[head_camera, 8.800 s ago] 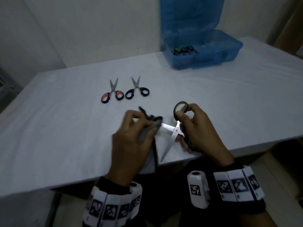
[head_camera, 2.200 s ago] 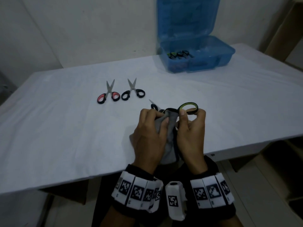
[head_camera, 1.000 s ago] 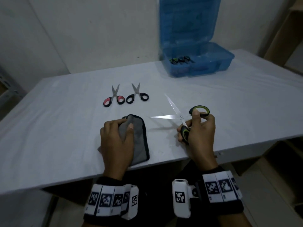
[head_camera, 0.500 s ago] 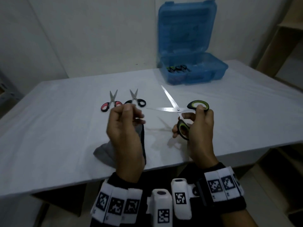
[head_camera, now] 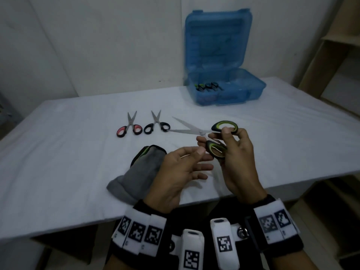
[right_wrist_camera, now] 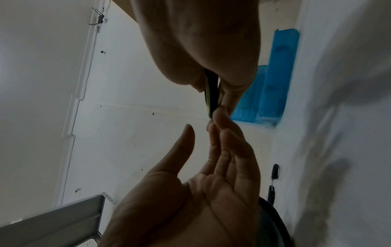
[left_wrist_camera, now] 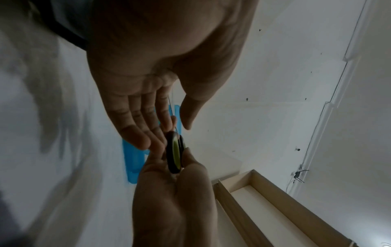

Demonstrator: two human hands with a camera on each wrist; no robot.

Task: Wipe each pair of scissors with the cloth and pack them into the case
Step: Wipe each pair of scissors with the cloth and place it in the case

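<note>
Two hands meet at frame centre: the right hand (head_camera: 236, 158) grips the green-handled scissors (head_camera: 211, 136) with blades splayed, while the left hand (head_camera: 180, 172), fingers loose and empty, reaches in. A careless handover risks a nick; the case (head_camera: 224, 90) waits upper right, the cloth (head_camera: 140, 172) lower left.

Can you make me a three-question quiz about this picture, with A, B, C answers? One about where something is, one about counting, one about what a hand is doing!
1. Where is the grey cloth?
A. In the case
B. On the table
C. In the left hand

2. How many pairs of scissors lie loose on the table?
A. Two
B. Four
C. None

3. The green-handled scissors are:
A. Lying flat, blades closed
B. Packed away
C. Held up, blades open

Answers:
1 B, it lies on the table beside the open left hand.
2 A, the red-handled pair and black-handled pair.
3 C, the right hand grips the handles, blades spread.
</note>
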